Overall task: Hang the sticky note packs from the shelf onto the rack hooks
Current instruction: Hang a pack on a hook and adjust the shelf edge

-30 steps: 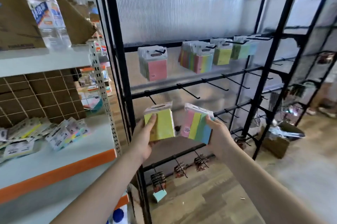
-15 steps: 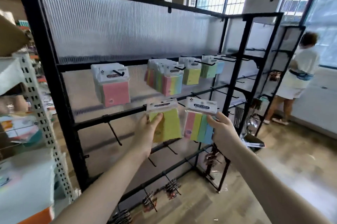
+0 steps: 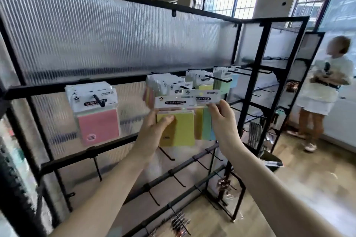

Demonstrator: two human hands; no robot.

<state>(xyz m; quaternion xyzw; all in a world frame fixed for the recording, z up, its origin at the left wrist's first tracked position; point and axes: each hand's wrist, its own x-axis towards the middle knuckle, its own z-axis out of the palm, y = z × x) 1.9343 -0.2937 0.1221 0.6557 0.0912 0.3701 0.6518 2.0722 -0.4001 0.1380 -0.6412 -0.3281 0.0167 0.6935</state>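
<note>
Your left hand (image 3: pixel 154 130) pinches a yellow sticky note pack (image 3: pixel 178 126); your right hand (image 3: pixel 223 121) pinches a striped pack (image 3: pixel 205 123), both raised before the black rack (image 3: pixel 248 86). Pink packs (image 3: pixel 96 113) hang on a hook at left. A ribbed translucent panel (image 3: pixel 115 40) backs the rack. Wood-look floor (image 3: pixel 308 188), barred windows (image 3: pixel 227 3), and a second person (image 3: pixel 325 86) standing at right.
</note>
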